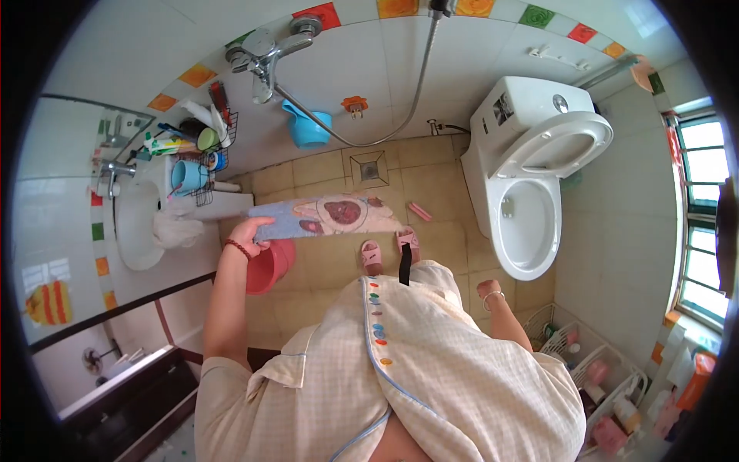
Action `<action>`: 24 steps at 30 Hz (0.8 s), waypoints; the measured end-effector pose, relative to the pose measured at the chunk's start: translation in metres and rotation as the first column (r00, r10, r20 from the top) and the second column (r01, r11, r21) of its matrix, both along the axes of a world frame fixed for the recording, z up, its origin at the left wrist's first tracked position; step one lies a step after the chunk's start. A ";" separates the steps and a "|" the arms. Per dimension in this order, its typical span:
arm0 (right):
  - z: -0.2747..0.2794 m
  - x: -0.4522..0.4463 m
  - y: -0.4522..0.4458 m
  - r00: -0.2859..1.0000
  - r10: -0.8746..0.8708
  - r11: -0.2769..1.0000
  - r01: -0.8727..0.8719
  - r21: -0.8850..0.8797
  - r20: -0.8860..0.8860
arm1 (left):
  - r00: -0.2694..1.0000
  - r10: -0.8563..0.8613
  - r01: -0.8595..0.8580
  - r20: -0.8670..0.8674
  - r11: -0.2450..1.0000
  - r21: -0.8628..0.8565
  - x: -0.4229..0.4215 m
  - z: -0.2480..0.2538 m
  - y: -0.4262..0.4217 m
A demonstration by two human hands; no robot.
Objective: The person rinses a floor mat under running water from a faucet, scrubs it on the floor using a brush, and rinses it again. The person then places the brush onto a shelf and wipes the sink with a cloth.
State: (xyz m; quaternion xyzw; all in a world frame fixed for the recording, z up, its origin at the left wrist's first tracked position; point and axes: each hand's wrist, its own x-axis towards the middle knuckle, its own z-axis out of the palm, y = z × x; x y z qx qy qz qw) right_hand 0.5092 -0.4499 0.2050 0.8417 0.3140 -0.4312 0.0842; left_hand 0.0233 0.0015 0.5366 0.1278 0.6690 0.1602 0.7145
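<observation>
My left hand (254, 232) is closed on one end of a printed towel (281, 219), blue at that end with a pink and brown cartoon pattern. The towel stretches out to the right above the tiled floor. Just under this hand is a pink bucket (269, 266), partly covered by hand and towel. My right hand (488, 290), with a bracelet at the wrist, hangs low on the right, near the toilet (523, 223) and apart from it. It looks small from here, and its fingers cannot be made out.
A washbasin (138, 231) stands at left, beside a wire rack (219, 150) of toiletries. A blue dipper (309, 127) hangs below the shower tap (265, 58). Pink slippers (371, 252) are on my feet. White baskets (604, 362) with bottles are at lower right.
</observation>
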 end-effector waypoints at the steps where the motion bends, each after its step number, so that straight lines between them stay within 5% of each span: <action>1: 0.030 -0.011 0.014 0.982 -0.187 0.982 0.187 0.021 -0.016 | 0.993 -0.099 0.102 -0.068 0.994 0.035 0.001 -0.004 0.000; 6: 0.055 -0.023 0.013 0.897 -0.442 0.890 0.439 0.123 -0.009 | 0.863 -0.363 0.415 -0.352 0.906 0.082 -0.007 -0.017 0.010; 9: 0.047 -0.018 0.001 0.857 -0.514 0.845 0.511 0.160 -0.023 | 0.641 -0.458 0.631 -0.616 0.771 0.084 -0.031 -0.024 0.026; 12: 0.057 -0.023 -0.007 0.842 -0.540 0.835 0.538 0.115 -0.019 | 0.688 -0.338 0.627 -0.642 0.723 0.292 -0.058 -0.028 0.031; 24: 0.040 -0.036 0.004 0.884 -0.467 0.879 0.468 0.088 -0.029 | 0.652 -0.366 0.711 -0.664 0.599 0.367 -0.050 0.048 0.018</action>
